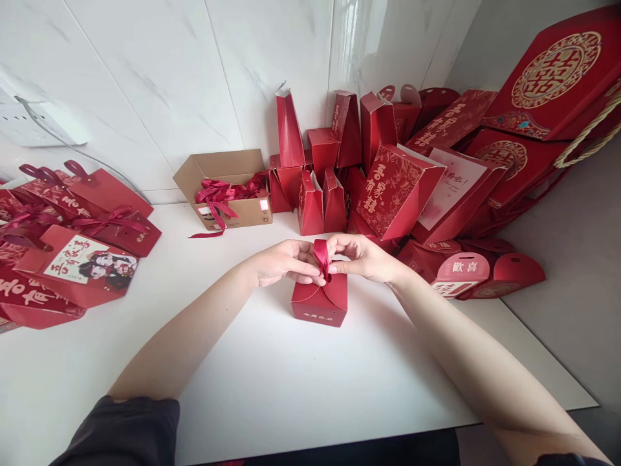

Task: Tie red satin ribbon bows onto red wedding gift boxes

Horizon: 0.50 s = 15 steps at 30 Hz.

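Observation:
A small red gift box [319,308] with gold characters on its near side stands on the white table in front of me. A dark red ribbon [321,252] rises in a loop from the top of the box, beside a small hole. My left hand [291,262] pinches the ribbon from the left, fingertips close to the box top. From the right, my right hand [361,259] grips the ribbon between thumb and fingers. The two hands nearly meet over the box, and the ends of the ribbon are partly hidden by the fingers.
A cardboard box [242,219] holding loose ribbons stands against the tiled wall. Red gift boxes [395,194] crowd the back right, with large red bags [548,84] stacked beside them. Ribboned boxes [97,265] lie at the left, below a wall socket [39,123] with a cable.

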Each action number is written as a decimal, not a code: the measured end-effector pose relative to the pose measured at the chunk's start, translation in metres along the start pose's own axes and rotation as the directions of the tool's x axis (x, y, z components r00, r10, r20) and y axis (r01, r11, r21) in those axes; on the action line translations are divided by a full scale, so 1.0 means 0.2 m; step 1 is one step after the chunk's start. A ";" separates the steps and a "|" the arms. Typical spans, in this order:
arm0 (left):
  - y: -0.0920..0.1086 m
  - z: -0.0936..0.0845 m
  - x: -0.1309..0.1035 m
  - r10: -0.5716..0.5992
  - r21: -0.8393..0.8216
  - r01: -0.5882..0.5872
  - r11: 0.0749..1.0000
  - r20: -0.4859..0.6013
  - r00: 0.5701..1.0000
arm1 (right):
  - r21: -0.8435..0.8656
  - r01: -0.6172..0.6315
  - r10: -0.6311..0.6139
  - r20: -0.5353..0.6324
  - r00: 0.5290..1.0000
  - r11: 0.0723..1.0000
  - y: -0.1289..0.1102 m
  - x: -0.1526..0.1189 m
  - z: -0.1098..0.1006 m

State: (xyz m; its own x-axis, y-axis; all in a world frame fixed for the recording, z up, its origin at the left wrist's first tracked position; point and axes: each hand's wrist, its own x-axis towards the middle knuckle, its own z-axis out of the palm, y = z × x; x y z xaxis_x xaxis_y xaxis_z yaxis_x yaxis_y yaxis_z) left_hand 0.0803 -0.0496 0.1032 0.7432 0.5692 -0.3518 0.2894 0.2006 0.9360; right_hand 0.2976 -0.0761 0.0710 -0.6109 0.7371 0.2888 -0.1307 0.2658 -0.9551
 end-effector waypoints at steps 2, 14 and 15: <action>0.00 0.00 0.00 -0.010 0.006 0.010 1.000 -0.012 1.000 | 0.020 -0.003 0.002 0.019 1.000 1.000 0.00 0.00 -0.01; -0.01 0.02 0.00 -0.018 0.018 0.019 1.000 -0.041 0.999 | 0.034 0.019 -0.019 -0.007 1.000 0.999 -0.01 -0.01 -0.01; -0.01 0.02 0.00 -0.013 0.014 0.013 1.000 -0.039 0.999 | 0.031 0.041 -0.041 -0.007 0.999 0.999 -0.01 0.00 -0.01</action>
State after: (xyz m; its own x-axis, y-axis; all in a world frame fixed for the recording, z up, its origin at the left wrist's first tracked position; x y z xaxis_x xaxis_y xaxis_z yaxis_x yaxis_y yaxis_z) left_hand 0.0823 -0.0520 0.1016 0.7151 0.5976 -0.3626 0.3075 0.1968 0.9310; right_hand 0.2994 -0.0758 0.0729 -0.5997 0.7300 0.3278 -0.1799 0.2762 -0.9441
